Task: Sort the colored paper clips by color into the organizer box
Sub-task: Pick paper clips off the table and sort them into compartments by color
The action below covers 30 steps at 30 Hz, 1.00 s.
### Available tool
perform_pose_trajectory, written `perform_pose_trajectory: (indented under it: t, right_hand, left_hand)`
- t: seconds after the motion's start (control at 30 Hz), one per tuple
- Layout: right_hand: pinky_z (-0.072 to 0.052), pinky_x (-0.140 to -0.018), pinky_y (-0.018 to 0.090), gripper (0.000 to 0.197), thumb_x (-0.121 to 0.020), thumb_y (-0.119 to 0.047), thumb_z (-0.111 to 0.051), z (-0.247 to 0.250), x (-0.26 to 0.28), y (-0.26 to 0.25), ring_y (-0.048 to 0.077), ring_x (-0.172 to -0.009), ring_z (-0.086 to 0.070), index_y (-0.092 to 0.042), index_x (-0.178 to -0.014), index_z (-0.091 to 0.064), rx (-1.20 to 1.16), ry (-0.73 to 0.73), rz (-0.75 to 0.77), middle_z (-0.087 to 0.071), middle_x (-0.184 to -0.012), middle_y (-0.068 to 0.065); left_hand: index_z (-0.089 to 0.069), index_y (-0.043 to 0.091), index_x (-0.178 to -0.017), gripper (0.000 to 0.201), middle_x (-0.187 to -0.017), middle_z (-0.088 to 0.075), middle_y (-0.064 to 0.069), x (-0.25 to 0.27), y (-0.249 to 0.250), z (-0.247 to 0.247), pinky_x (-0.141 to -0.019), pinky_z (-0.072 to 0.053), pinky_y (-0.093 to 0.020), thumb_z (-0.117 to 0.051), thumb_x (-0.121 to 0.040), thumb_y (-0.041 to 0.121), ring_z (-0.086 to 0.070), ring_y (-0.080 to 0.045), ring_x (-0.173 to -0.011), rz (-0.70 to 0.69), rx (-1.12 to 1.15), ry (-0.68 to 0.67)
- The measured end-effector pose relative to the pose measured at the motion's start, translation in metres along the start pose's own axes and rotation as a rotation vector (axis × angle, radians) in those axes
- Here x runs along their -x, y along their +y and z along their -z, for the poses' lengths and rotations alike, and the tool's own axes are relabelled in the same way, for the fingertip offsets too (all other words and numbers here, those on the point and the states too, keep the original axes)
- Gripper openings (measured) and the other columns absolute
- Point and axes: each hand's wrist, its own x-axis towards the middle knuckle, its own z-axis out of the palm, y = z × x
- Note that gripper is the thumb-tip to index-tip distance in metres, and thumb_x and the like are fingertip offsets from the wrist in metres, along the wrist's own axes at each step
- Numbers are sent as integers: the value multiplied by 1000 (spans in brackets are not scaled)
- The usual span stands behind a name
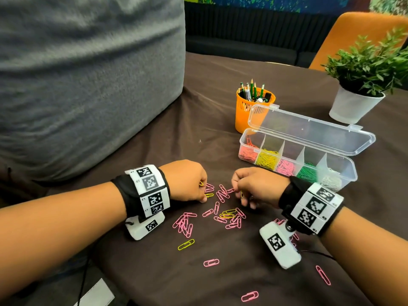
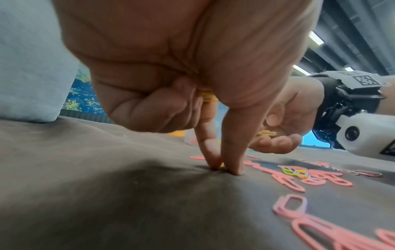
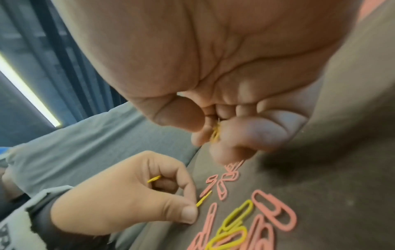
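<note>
My left hand (image 1: 204,197) pinches a yellow paper clip (image 3: 204,198) against the brown cloth between thumb and index finger, and its curled fingers keep more yellow clips (image 2: 208,98) in the palm. My right hand (image 1: 240,195) hovers just right of it, fingers curled round a few yellow clips (image 3: 215,133). Loose pink clips (image 1: 184,224) and a yellow pair (image 1: 228,213) lie scattered between and in front of the hands. The clear organizer box (image 1: 352,173) stands to the right with its lid open; its compartments hold orange, yellow, pink, green and silver clips.
An orange pencil cup (image 1: 254,109) stands behind the box and a potted plant (image 1: 362,85) at the far right. A large grey cushion (image 1: 88,85) fills the left. A lone yellow clip (image 1: 186,244) and stray pink ones lie nearer me on the cloth (image 1: 154,272).
</note>
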Motion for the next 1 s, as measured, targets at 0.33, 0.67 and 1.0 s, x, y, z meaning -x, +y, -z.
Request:
perform_pose_trajectory:
  t: [0.33,0.67,1.0]
  right_hand:
    - [-37,-57,19,5,-81,-22,-70,-16,1,-1,7,-63,-52,-18,-84,-68,686,-52,175,-56,-66,-11]
    - [-35,-48,25,15,-65,-8,-62,1,1,12,15,-51,-44,-18,-68,-52,-3,-13,183,-59,-62,2]
    - [-47,-63,34,15,-79,-22,-70,-12,1,5,17,-63,-54,-16,-72,-58,386,38,160,-64,-72,4]
  left_hand:
    - [-50,13,-64,10,-59,-48,-2,18,-4,18,-41,-38,-22,-55,-67,21,-47,-15,-48,121,1000,-35]
    - [-54,12,-84,29,-65,-40,-2,68,-6,11,-39,-26,-19,-47,-58,3,-37,-13,-48,158,1508,-38]
    - [-67,31,-91,29,-78,-68,12,103,14,-11,-69,-51,-26,-71,-75,54,-61,-4,-73,1,-50,-91]
